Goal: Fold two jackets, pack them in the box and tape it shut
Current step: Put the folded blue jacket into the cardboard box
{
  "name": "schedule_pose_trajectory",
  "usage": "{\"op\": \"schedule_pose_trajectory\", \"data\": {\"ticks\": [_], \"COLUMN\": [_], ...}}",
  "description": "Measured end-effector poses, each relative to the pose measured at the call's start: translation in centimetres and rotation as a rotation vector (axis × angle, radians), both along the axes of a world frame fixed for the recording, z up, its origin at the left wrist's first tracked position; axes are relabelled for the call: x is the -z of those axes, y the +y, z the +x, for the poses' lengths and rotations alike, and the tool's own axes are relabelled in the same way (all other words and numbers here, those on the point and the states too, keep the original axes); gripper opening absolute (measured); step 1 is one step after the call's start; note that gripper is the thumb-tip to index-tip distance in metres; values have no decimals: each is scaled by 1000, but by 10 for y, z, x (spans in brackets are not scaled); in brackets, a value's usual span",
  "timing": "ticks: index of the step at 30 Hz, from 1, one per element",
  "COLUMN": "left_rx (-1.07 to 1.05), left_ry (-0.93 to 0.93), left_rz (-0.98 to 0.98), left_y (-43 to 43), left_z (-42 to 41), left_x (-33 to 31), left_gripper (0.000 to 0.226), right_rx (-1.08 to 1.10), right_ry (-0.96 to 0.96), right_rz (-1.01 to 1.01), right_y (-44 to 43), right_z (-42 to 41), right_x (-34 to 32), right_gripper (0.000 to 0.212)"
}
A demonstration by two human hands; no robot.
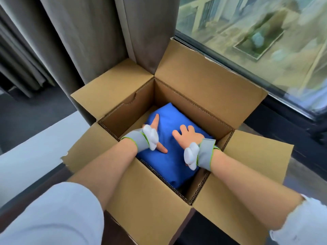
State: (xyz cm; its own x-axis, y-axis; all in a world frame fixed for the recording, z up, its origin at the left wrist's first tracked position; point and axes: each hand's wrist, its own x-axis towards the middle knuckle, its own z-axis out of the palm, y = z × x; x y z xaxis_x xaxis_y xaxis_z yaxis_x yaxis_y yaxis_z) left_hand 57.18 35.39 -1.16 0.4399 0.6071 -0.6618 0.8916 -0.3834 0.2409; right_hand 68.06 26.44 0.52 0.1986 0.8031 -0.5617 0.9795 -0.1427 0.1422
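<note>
At the bottom edge of the view, two pale sleeves are pushed up near the elbows. Both bare forearms reach forward and down over the near flap of an open cardboard box. Each wrist wears a grey wristband edged in green, with a white padded piece over the back of the hand.

Just past the bands, the left hand lies flat on a folded blue jacket. Its fingers are straight and spread wide, one pointing toward the far left corner and the thumb angled back toward the near side. It grips nothing and only presses on the cloth. The right hand lies palm down on the same cloth, a little apart from the left. Its fingers are straight and slightly fanned, and it also grips nothing.

The jacket sits down inside the box, well below the rim, and fills most of the space. A strip of bare cardboard shows along its left side. All four flaps are folded outward, and the far right one leans up against the window ledge.

Left of the box lies a pale, flat surface. Behind the box hang grey-brown curtains, which come down just behind the far left flap. To their right, a window with a dark frame shows a blurred outdoor scene.
</note>
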Motion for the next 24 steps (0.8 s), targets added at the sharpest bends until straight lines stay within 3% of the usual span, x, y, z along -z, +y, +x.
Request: {"op": "schedule_pose_trajectory", "data": {"ticks": [4,6,9,11,14,16,21,24], "left_rx": [-30,-78,-228,-314,-487,-594,-885,-1090], "left_ry": [24,-35,-204,-288,-358,-358,-341,-265], "left_rz": [123,206,327,420,510,536,550,398], "left_y": [-4,-6,-12,-17,-43,-58,-153,-250], "left_z": [-11,-19,-51,-76,-131,-157,-306,-407], "left_x": [-16,-30,-55,-74,-92,-103,-90,-66], "left_gripper": [133,112,45,27,18,16,12,20], "right_rx": [-51,-46,-66,-117,-235,-262,-552,-761], "right_ry": [-21,117,292,330,394,396,462,496], "right_rz": [5,-11,88,174,288,350,249,120], "right_y": [5,18,40,46,32,26,-43,-118], "right_z": [-13,-20,-51,-77,-137,-164,-315,-418], "right_x": [-18,-38,-68,-82,-105,-112,-97,-70], "right_gripper": [46,8,45,45,14,28,28,34]}}
